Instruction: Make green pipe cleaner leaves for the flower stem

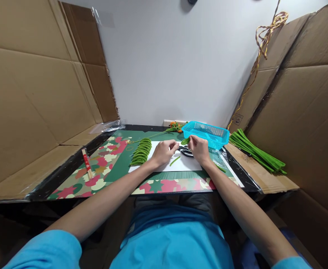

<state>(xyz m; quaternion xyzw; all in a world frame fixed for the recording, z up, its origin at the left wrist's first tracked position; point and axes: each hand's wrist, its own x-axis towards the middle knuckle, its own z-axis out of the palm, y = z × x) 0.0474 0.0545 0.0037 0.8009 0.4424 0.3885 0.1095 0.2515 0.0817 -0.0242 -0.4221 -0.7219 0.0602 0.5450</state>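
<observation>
My right hand [199,148] pinches a short bent green pipe cleaner piece [185,141] just in front of a blue basket. My left hand [165,151] is curled over the white sheet [190,165], its fingertips close to the same piece; what it grips is hidden. Black-handled scissors [185,151] lie under the two hands. A loose green piece [175,161] rests on the sheet near my left wrist. A row of bent green pieces [141,151] is stacked to the left.
A turquoise basket [205,133] stands at the back right. A bundle of long green pipe cleaners [256,152] lies on cardboard at the right. Chopsticks in a red wrapper [87,167] lie at the left edge. Cardboard walls enclose both sides.
</observation>
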